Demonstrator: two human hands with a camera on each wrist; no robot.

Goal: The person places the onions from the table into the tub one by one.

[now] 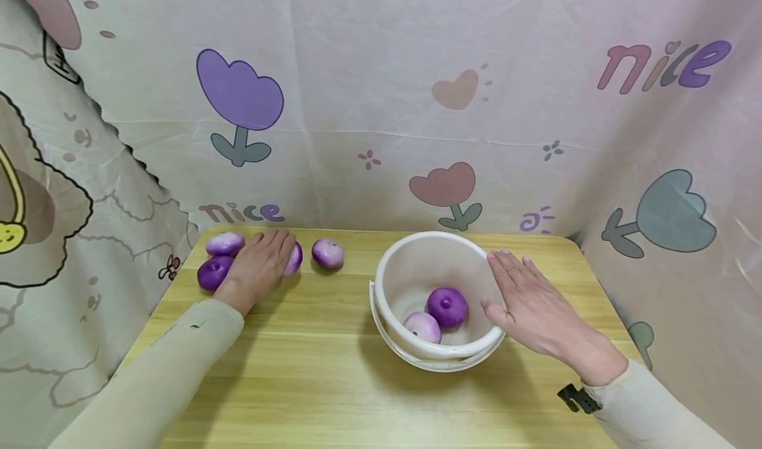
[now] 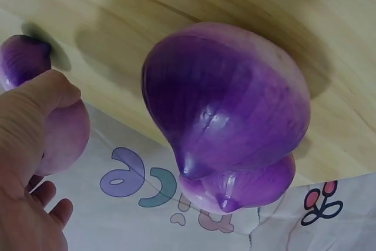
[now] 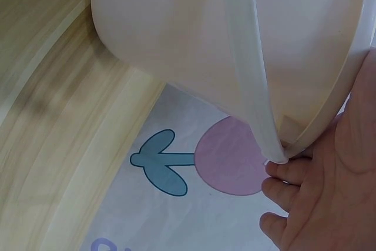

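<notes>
Head view: the left hand (image 1: 258,267) curls its thumb and fingers round a purple onion (image 1: 294,260) at the far left of the wooden table (image 1: 297,383), between a pair of onions (image 1: 215,274) and a lone onion (image 1: 328,254). The right hand (image 1: 530,303), fingers straight, rests against the rim of a white bucket (image 1: 407,270), inside which lie a dark onion (image 1: 448,307) and a paler onion (image 1: 423,328).

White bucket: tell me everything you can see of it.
The white bucket looks like smooth plastic, round and open-topped. It stands upright on the wooden table, its handle lowered on the near side. Inside lie a dark purple onion and a paler onion. The right hand rests against its rim on the right side.
</notes>
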